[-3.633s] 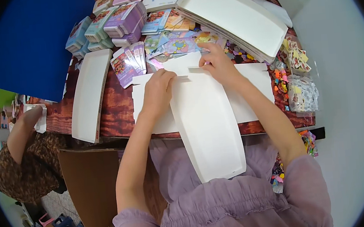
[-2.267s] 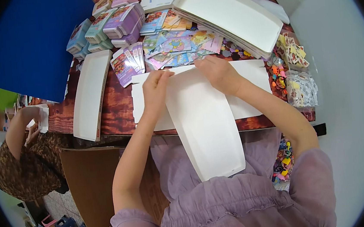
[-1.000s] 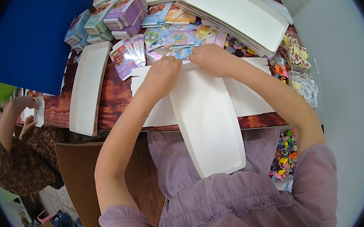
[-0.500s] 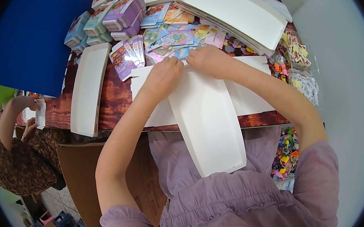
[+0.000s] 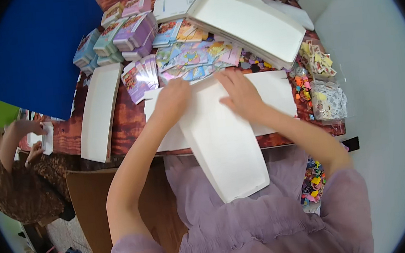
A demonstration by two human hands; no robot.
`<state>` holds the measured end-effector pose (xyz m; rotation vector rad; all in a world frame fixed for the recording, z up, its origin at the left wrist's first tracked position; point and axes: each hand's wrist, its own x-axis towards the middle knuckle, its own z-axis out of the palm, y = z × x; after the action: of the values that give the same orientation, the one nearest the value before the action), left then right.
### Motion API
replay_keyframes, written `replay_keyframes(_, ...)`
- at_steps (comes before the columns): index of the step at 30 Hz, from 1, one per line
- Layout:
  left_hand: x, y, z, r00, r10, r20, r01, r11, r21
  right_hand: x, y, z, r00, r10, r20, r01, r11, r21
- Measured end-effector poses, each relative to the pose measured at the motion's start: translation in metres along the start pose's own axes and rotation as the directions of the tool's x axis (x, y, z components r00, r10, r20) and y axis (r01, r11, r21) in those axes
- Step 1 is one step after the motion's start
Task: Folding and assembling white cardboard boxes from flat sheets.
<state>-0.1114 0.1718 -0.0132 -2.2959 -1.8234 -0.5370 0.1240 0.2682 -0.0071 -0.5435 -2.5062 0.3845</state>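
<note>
A long white cardboard tray lies lengthwise before me, its near end against my lap and its far end on the table. My left hand is closed at the far left corner of the tray, fingertips at its rim. Over the far right corner, my right hand has its fingers stretched to the end wall and its thumb held apart, touching the tray. Beneath lies a flat white cardboard blank with slotted edges, placed crosswise on the table.
Stacked white trays stand at the far right, and another white tray lies at left. Card packs, loose cards and bagged small pieces surround the work. A co-worker's hand is at far left; an open brown carton stands below.
My right hand has opened out, its thumb lifting apart from the fingers. The left hand has shifted slightly left along the tray's far end. The whole view has tilted a little.
</note>
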Motion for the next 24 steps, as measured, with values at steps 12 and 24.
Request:
replay_keyframes(12, 0.060, -0.008, -0.120, 0.905, -0.419, -0.070, 0.374, 0.865, -0.334, -0.003, 0.006, -0.130, 0.910, 0.407, 0.076, -0.407, 0.913, -0.010)
replay_keyframes(24, 0.043, 0.025, -0.087, 0.802, -0.593, 0.066, 0.373, 0.412, -0.831, 0.137, 0.203, -0.164, 0.981, 0.182, -0.061, -0.177, 0.981, 0.074)
